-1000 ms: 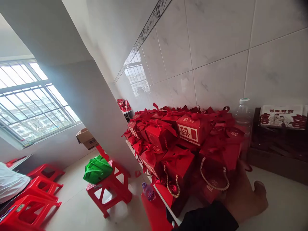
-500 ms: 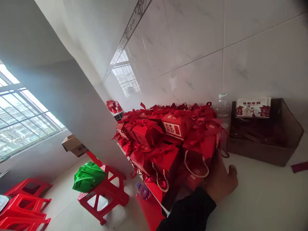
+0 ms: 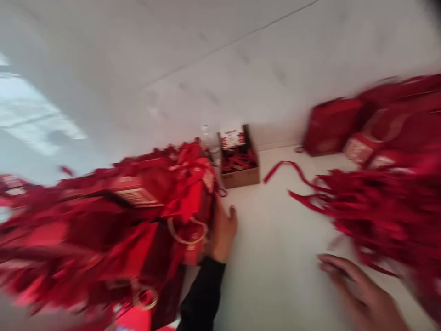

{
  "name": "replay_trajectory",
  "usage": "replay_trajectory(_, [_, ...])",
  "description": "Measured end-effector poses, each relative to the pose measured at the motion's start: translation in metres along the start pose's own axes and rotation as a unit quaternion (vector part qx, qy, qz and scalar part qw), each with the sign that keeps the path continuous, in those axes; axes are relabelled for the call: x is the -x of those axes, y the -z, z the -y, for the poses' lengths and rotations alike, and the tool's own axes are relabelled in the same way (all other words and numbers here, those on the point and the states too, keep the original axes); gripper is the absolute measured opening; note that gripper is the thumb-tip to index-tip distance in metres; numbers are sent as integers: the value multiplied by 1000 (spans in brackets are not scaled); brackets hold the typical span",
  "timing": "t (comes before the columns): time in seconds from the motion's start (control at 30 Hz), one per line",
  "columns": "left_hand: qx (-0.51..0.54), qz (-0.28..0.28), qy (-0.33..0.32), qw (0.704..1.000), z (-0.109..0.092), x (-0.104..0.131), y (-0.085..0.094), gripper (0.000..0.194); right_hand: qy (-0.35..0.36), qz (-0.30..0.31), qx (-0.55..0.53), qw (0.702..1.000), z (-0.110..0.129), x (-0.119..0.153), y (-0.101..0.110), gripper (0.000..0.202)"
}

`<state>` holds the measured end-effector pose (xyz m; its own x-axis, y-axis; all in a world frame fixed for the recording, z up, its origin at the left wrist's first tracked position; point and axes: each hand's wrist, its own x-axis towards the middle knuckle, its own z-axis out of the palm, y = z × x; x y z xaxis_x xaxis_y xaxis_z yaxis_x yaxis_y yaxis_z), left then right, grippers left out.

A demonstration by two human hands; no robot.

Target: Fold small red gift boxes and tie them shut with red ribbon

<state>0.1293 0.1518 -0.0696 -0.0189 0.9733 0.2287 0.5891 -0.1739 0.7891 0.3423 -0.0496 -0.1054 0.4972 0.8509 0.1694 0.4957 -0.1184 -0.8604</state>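
Head: left grip (image 3: 222,230) thumb-up against boxes (image 3: 198,195)

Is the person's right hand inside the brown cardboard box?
No, the right hand is over the white tabletop, near the red ribbons, while the cardboard box stands apart by the wall.

Wall (image 3: 241,78): we see pale glare (image 3: 37,115) at left, dim grey elsewhere.
Red boxes (image 3: 148,188): smeared by motion blur.
Ribbons (image 3: 382,207): streaked.
Upper right corner: dark.

Red boxes (image 3: 141,253) look like smooth card (the ribbons (image 3: 382,207), cloth).
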Motion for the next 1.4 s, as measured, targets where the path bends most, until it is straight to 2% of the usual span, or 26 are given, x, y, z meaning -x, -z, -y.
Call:
replay_trajectory(0.17, [36, 11, -12, 999, -2, 12, -28, 57, -29, 14, 42, 999, 12, 5, 7, 34])
replay_trajectory(0.3, [26, 13, -37, 999, -1, 29, -35, 48, -12, 5, 84, 996, 26, -4, 17, 25])
replay_trajectory(0.4, [15, 9, -56, 998, 1, 31, -34, 43, 21, -43, 138, 989, 26, -25, 24, 27])
replay_trajectory(0.5, [20, 4, -68, 997, 4, 28, -32, 41, 38, -91, 207, 973, 16, -55, 27, 27])
replay_trajectory(0.63, [46, 1, -78, 996, 9, 25, -32, 39, 54, -102, 259, 959, 10, -89, 40, 20])
replay_trajectory(0.73, [69, -1, -80, 994, 11, 25, -33, 33, 77, -130, 260, 954, 28, -99, 62, 19])
replay_trajectory(0.83, [97, 9, -98, 990, 6, 33, -34, 28, 100, -155, 230, 955, 67, -93, 74, 18])
replay_trajectory(0.9, [117, 33, -133, 984, 0, 43, -34, 27, 124, -137, 200, 962, 94, -83, 66, 20])
replay_trajectory(0.93, [126, 49, -158, 978, -3, 49, -34, 29, 144, -106, 185, 966, 106, -76, 57, 18])
replay_trajectory(1.0, [140, 84, -204, 965, -9, 59, -34, 41, 189, -6, 157, 969, 123, -63, 34, 11])
replay_trajectory(1.07, [185, 155, -260, 935, -14, 67, -33, 55, 197, 114, 134, 965, 132, -53, 11, 14])
replay_trajectory(1.13, [211, 194, -263, 921, -17, 69, -30, 40, 172, 171, 120, 963, 132, -51, -1, 16])
replay_trajectory(1.2, [214, 191, -227, 930, -18, 66, -25, 23, 139, 160, 118, 970, 127, -56, -1, 15])
replay_trajectory(1.3, [218, 155, -165, 949, -18, 59, -17, 34, 92, 106, 138, 980, 111, -69, 19, 24])
replay_trajectory(1.4, [230, 144, -107, 957, -17, 55, -14, 38, 58, 47, 170, 983, 87, -87, 49, 30])
